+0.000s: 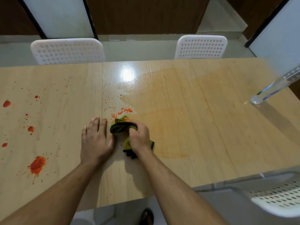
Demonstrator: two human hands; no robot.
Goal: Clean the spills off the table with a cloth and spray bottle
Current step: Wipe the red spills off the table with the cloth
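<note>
My right hand point(140, 134) grips a bunched green and dark cloth point(121, 126) on the wooden table point(211, 127), just below a cluster of small orange crumbs point(122, 111). Flat on the table to the left of the cloth rests my left hand point(96, 138), fingers straight. Red splatters point(37, 164) dot the left part of the table. A wide wet orange-tinted smear point(170, 98) spreads over the middle and right. A clear bottle point(272, 88) stands at the far right; its top is cut off by the frame edge.
Two white perforated chairs point(68, 51) point(201, 47) stand at the far side of the table. A third white chair point(276, 197) is at the near right corner. A foot in a dark sandal point(146, 216) shows below the near table edge.
</note>
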